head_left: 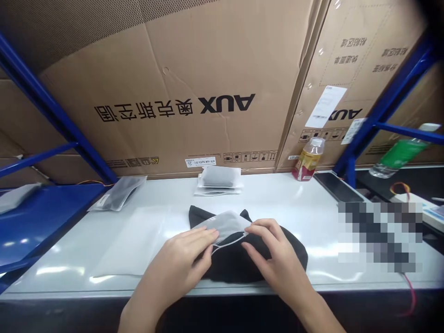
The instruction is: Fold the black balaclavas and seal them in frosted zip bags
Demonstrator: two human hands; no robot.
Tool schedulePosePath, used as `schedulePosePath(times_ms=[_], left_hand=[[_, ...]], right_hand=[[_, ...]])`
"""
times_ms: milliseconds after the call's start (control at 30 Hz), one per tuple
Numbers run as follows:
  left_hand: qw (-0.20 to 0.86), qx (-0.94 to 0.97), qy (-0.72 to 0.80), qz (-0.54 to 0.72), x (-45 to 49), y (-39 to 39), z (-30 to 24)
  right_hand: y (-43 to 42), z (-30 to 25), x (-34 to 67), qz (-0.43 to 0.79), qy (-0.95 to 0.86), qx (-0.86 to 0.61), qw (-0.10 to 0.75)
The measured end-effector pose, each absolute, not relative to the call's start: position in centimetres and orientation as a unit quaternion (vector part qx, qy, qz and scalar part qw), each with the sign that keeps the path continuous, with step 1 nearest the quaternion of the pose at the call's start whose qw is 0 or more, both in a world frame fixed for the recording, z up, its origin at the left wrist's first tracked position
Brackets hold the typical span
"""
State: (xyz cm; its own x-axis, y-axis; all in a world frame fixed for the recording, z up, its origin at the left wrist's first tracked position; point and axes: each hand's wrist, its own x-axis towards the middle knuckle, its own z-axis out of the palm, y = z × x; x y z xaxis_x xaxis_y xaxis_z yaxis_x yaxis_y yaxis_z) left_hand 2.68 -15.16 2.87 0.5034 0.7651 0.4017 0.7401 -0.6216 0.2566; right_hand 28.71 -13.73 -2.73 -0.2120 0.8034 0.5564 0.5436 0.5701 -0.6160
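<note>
A black cloth item lies on the white table near its front edge. On top of it rests a frosted plastic zip bag. My left hand pinches the bag's near edge with its fingers closed on it. My right hand holds the bag's right corner, fingers bent and pressing down on the black cloth under it.
A stack of filled frosted bags sits at the back centre, another bag at the back left. A bottle, a dark phone and a green bottle stand right. Large cardboard boxes and blue rack posts close the back.
</note>
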Motion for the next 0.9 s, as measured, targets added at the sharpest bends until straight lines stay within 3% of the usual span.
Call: schedulePosePath(times_ms=[167,333,600,900], left_hand=[[-0.005,0.879,0.418,0.23,3.3,-15.0,3.2],[-0.062,0.866,0.402,0.291,3.8,-14.9,2.9],[-0.088,0.831,0.415,0.36,5.5,-15.3,2.0],[-0.037,0.837,0.426,0.342,5.6,-15.1,2.3]], right_hand=[[-13.3,-2.8,27.3,0.162,-0.744,-0.431,0.484],[-14.2,-2.1,26.0,0.19,-0.702,-0.445,0.522],[-15.1,-0.6,24.0,0.452,-0.636,-0.487,0.392],[-14.3,-0.7,24.1,0.501,-0.586,-0.505,0.388]])
